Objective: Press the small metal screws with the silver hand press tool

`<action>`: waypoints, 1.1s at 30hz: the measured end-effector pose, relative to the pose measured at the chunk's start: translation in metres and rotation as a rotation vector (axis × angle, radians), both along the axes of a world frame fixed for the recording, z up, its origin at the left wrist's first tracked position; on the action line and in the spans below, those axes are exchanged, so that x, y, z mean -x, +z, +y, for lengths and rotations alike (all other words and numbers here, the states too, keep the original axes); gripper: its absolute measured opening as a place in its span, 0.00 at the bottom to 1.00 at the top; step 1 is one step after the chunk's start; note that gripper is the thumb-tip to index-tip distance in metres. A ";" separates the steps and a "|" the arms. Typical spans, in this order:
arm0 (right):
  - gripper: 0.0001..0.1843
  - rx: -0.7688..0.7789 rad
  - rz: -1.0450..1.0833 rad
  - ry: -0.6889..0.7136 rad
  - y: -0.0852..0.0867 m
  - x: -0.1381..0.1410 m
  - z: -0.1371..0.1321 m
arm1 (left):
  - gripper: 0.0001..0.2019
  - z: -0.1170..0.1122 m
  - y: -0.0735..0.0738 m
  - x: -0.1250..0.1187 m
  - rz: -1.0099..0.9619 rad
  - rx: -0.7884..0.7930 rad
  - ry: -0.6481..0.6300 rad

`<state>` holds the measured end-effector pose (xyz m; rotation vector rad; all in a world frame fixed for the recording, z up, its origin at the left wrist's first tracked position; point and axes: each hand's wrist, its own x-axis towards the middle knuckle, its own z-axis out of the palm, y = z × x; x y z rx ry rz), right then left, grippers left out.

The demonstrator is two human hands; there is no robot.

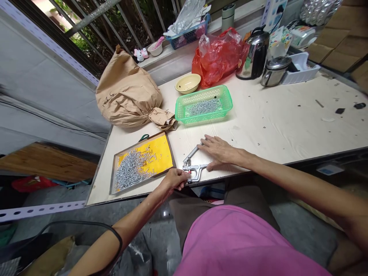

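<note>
A: What lettering shows?
B: Dark handwritten marks [108,100] on the paper bag [129,86] at the worktop's [276,119] back left corner; they cannot be read surely. A white box [273,15] by the back right carries blue print, too small to make out.

A: And the surface?
B: Pale, with faint grain; dark scraps [340,111] lie scattered toward its right end. A tray [170,147] lined with a yellow sheet [163,148] sits at the front left corner, silvery pieces [130,168] heaped inside. Behind its middle stands a green basket [201,120] with more. A red bag [220,57] and a kettle [254,53] line the back edge.

A: The room?
B: Barred window [138,19] at the back left, greenery outside; grey floor [159,228] below.

A: Where is the press [198,171]?
B: At the middle of the front edge, just right of the tray.

A: The person's hands?
B: The left hand [176,178] is closed in a pinch at the press's red part; what lies between its fingertips is hidden. The right hand [217,150] lies spread, ungripping, over the lever's end.
</note>
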<state>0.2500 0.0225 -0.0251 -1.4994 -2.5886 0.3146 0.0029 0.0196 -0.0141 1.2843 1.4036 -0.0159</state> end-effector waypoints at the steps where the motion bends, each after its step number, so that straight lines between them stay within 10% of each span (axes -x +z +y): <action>1: 0.50 0.010 -0.012 0.027 0.000 0.001 0.005 | 0.21 0.000 0.000 0.000 0.000 -0.001 0.003; 9: 0.32 0.013 -0.071 0.036 0.013 0.009 0.001 | 0.19 -0.008 0.003 0.000 0.064 -0.050 0.026; 18: 0.18 0.044 -0.036 0.017 0.029 0.010 -0.018 | 0.18 -0.013 0.009 -0.031 0.216 -0.994 -0.533; 25: 0.30 0.087 -0.053 -0.025 0.027 0.005 -0.018 | 0.29 0.018 0.007 -0.063 0.324 -0.942 -0.820; 33: 0.12 0.062 -0.168 -0.068 0.016 0.018 -0.021 | 0.19 0.021 0.007 -0.065 0.359 -0.957 -0.878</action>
